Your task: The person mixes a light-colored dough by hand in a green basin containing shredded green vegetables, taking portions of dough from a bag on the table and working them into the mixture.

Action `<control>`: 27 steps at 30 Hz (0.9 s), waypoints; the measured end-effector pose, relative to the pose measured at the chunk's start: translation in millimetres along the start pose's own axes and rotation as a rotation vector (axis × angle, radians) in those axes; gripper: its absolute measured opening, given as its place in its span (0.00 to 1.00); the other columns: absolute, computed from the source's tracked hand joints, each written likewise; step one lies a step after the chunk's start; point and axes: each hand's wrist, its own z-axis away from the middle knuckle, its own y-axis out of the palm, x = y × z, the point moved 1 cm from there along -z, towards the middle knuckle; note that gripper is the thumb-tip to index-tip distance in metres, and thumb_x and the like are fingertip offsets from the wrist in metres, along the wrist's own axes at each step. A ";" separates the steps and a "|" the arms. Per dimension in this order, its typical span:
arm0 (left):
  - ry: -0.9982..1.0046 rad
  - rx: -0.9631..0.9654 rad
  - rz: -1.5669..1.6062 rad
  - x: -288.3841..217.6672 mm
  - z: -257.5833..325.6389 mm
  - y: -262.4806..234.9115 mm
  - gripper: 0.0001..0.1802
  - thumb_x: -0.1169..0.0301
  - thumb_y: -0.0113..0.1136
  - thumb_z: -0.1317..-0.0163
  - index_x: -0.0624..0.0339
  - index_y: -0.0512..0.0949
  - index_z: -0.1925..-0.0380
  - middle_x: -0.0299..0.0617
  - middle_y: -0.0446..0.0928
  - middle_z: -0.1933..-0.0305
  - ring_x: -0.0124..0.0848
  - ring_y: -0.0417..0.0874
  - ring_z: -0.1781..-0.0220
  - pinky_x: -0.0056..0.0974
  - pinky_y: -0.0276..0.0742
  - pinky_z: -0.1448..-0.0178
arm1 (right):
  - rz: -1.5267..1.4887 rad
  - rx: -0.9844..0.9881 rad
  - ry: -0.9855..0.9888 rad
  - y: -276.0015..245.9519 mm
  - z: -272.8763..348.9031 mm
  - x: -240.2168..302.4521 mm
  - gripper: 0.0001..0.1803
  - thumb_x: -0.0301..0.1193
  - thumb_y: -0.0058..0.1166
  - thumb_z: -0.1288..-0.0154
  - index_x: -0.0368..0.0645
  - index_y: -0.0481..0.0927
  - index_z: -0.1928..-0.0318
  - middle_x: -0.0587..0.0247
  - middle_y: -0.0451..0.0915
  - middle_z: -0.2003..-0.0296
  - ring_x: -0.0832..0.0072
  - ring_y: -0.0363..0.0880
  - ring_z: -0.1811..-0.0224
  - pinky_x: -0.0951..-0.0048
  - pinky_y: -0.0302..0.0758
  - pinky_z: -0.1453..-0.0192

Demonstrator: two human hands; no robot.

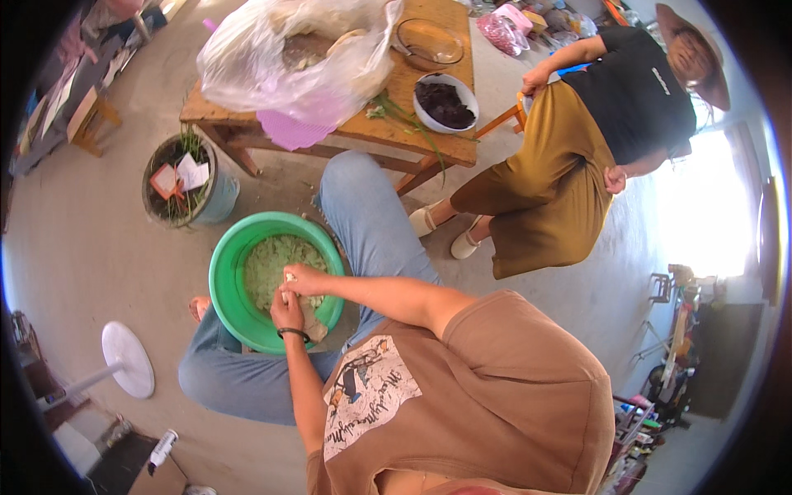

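A round green plastic tub (221, 276) stands on the floor between my bent legs. Many small pale, whitish-green pieces (268, 260) cover its bottom; I cannot make out their kind. Over the tub my two hands meet. My left hand (287, 313), with a dark bracelet at the wrist, has its fingers closed around a small whitish piece (289, 280). My right hand (305, 281) pinches at the same piece from above and to the right. Below my hands, a beige lump (316, 329) shows near the tub's rim.
A wooden table (363, 125) ahead bears a clear plastic bag (247, 62), a glass bowl (429, 45) and a white bowl (469, 115) of dark stuff. A bucket (219, 198) with green stalks stands left. Another person (561, 165) sits at right. A white stand (128, 360) is lower left.
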 end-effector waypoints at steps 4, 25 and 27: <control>-0.035 0.028 0.328 29.5 -4.9 12.2 0.16 0.65 0.42 0.35 0.68 0.75 0.62 0.47 0.78 0.62 0.37 0.78 0.58 0.40 0.70 0.55 | 0.406 -0.003 0.059 -5.3 -0.8 -2.5 0.22 0.47 0.56 0.50 0.37 0.78 0.74 0.48 0.77 0.76 0.59 0.77 0.77 0.59 0.70 0.71; -0.659 0.087 0.702 29.2 -9.6 0.7 0.45 0.34 0.35 0.42 0.69 0.68 0.48 0.47 0.73 0.51 0.39 0.74 0.52 0.39 0.71 0.49 | 0.208 0.086 -0.259 1.0 1.7 8.7 0.30 0.32 0.64 0.64 0.41 0.70 0.56 0.49 0.75 0.61 0.59 0.76 0.61 0.61 0.71 0.57; -0.660 0.060 0.747 47.2 -11.7 2.1 0.45 0.34 0.35 0.42 0.69 0.68 0.49 0.47 0.73 0.52 0.39 0.75 0.53 0.39 0.71 0.50 | 0.606 0.476 -0.306 3.2 -0.5 27.1 0.28 0.33 0.63 0.63 0.42 0.69 0.57 0.48 0.74 0.62 0.55 0.76 0.62 0.58 0.72 0.58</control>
